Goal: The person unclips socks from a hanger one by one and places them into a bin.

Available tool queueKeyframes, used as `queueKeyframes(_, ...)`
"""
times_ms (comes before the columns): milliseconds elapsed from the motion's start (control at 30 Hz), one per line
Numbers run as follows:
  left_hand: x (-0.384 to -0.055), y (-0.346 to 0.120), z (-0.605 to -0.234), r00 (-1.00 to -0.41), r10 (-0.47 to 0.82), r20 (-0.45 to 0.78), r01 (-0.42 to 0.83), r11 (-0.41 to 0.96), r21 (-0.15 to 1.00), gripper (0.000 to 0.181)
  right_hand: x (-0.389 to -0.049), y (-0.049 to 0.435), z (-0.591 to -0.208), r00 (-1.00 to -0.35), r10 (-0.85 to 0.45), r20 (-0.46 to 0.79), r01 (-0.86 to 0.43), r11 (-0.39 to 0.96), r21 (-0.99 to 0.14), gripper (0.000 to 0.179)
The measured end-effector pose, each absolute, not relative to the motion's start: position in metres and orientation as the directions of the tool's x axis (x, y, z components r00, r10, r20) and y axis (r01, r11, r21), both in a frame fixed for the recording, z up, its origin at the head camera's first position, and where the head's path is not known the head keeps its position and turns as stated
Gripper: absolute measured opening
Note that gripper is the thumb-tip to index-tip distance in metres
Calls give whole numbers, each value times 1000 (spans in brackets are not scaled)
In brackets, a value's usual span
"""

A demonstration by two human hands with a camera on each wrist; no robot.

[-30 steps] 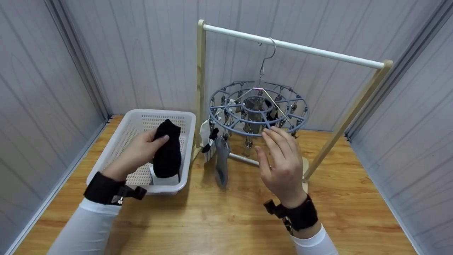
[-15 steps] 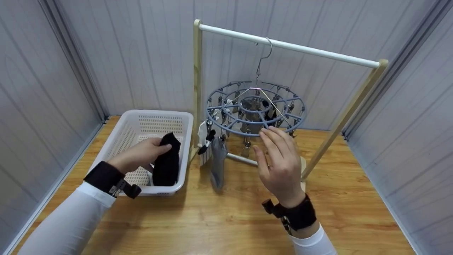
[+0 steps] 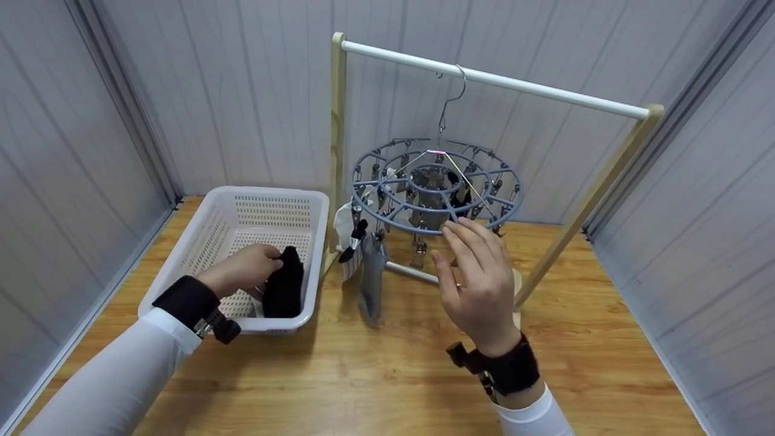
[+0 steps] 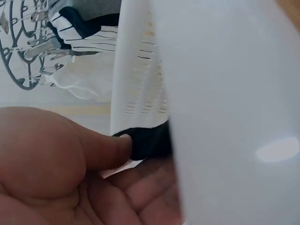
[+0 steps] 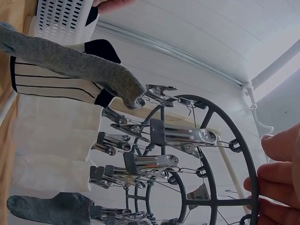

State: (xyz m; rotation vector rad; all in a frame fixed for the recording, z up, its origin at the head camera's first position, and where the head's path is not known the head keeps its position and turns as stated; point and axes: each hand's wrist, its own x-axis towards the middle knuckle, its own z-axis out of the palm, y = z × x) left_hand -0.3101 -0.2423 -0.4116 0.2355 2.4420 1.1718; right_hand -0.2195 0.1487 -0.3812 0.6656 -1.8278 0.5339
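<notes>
Head view: A black sock is pinched by the left hand at four o'clock inside a white basket, itself set at eight o'clock. The right hand, at four o'clock, is relaxed, with nothing grasped; its fingers are stretched to the near rim of a round hanger. The sock is probably best handled with a light pinch near its upper edge, basket wall avoided, and the hanger touched only gently so swinging is prevented. Its long axis is laid from about twelve to six o'clock, pinched end towards twelve; which end is the toe cannot be made out.

Left wrist view: The sock is gripped between thumb and fingers; its remainder is hidden by blurred white plastic at three o'clock.

Right wrist view: The right fingertips are shown at four o'clock, beside the hanger's rim. A grey sock is clipped at ten o'clock.
</notes>
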Motion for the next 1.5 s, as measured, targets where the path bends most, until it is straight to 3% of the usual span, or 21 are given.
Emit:
queueKeyframes(167,-311,-245,-409,-920,273,-282,26,760,650,30,-219,149,-382,-292,-194,937,-659,750,-50,36)
queueKeyframes(333,-306,-247,-404,-949,213,-234,87,888,452,44,-219,148,-382,-294,-195,936,-659,751,-50,36)
queueKeyframes(533,-298,-242,-393,-968,196,-155,119,907,403,47,-220,148,-382,-291,-195,937,-655,754,-47,36)
queueKeyframes(633,-291,-232,-387,-978,197,-74,145,886,441,46,-219,148,-381,-274,-192,942,-659,751,-39,36)
queueKeyframes(867,-264,-194,-376,-958,262,117,266,662,700,41,-221,152,-378,-254,-178,951,-655,755,-33,33)
queueKeyframes(1067,-251,-158,-378,-937,324,132,271,433,859,29,-222,156,-377,-256,-161,953,-633,773,-39,32)
queueKeyframes(1267,-247,-133,-387,-911,395,117,263,341,902,24,-222,160,-377,-271,-148,951,-629,775,-59,32)
queueKeyframes(1500,-247,-122,-397,-873,472,121,317,361,877,29,-224,167,-376,-292,-117,949,-616,783,-93,31)
